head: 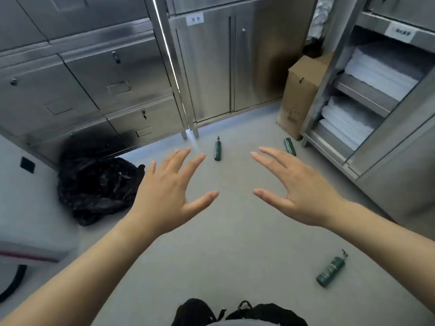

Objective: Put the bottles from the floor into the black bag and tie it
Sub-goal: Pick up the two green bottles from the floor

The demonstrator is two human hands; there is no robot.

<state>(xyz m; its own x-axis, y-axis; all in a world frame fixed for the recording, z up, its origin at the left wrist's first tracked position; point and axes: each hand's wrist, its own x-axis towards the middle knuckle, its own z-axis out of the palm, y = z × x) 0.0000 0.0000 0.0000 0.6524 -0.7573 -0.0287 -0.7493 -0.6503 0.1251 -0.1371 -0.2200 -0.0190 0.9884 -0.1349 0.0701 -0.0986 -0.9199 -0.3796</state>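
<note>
Head view: three dark green pump bottles (217,149) lie on floor; black bag (98,187) crumpled; left hand (171,196) and right hand (299,187) spread, empty.

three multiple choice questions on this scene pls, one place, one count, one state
1. Where is the black bag? A) on the floor, at the left B) on a shelf C) inside a box
2. How many green bottles lie on the floor? A) one B) three C) five
3. How are the left hand and right hand? A) both open, empty B) both gripping bottles C) tying the bag

Answers: 1 A, it lies crumpled on the floor; 2 B, three lie apart; 3 A, fingers spread, holding nothing.
</note>
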